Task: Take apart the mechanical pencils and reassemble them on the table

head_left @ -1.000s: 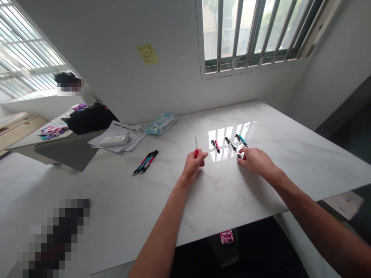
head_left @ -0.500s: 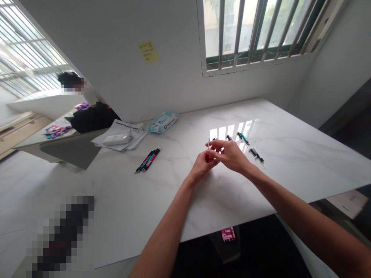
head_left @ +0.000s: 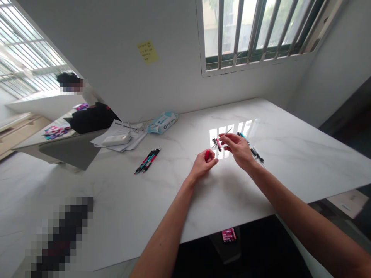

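My left hand (head_left: 202,165) is closed around a red pen barrel (head_left: 206,155), whose end shows above the curled fingers. Between the thumb and fingertips of my right hand (head_left: 238,149) is a thin pen refill (head_left: 229,131), tilted up to the right. Red and black pen parts (head_left: 218,145) lie on the table between the two hands. Beyond the right hand are a teal pen barrel (head_left: 242,136) and several black pen parts (head_left: 257,154), partly hidden by that hand and wrist.
A bundle of pens (head_left: 147,160) lies left of my hands on the white marbled table (head_left: 174,133). Farther back are a wipes packet (head_left: 162,122) and papers (head_left: 116,131) with a white power strip (head_left: 116,139). A phone (head_left: 228,234) is below the table edge. Another person (head_left: 89,94) sits far left.
My right hand has moved away from the left, to the right, with the refill now apart from the red barrel. The left hand stays in place, still gripping the barrel.
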Available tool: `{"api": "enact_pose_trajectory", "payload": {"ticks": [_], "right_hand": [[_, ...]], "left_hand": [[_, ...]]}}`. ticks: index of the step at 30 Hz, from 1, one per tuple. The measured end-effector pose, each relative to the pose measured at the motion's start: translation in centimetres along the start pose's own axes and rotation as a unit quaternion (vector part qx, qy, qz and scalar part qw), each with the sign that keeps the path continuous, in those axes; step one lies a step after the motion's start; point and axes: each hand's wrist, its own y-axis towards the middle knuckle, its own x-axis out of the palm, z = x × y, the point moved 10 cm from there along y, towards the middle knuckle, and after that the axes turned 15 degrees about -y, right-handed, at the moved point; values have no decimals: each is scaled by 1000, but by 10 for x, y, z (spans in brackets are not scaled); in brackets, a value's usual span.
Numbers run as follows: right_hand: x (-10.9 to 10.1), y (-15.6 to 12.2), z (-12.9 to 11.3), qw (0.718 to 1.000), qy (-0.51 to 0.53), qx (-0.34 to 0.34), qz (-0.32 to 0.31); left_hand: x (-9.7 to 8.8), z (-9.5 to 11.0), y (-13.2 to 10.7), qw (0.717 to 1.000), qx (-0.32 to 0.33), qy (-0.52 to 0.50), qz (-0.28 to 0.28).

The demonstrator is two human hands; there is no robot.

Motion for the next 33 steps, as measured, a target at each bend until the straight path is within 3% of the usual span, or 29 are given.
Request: {"api": "enact_pose_trajectory", "payload": {"ticks": [3,5,10,20,25,29,33], "right_hand": [[-20,2,5,999,-6,-4,50],[-17,2,1,998,-53,-30,22],[16,-10,-4,970,-206,-88,-94],[32,-20,-1,945,-272,-115,-139],[34,-23,-1,946,-268,-106,-149],[24,-24,-8,956,-247,-99,-124],[-10,-22,-17,958,-267,-99,-44]], "left_hand": [[-22,7,1,995,28,-40,88],[-28,11,1,990,40,-76,112],[-27,17,1,988,44,-100,109],[-25,11,-2,988,37,-86,121],[-38,10,0,977,39,-141,152],[-52,13,0,964,43,-183,190],[-51,12,-1,973,29,-135,183]]}}
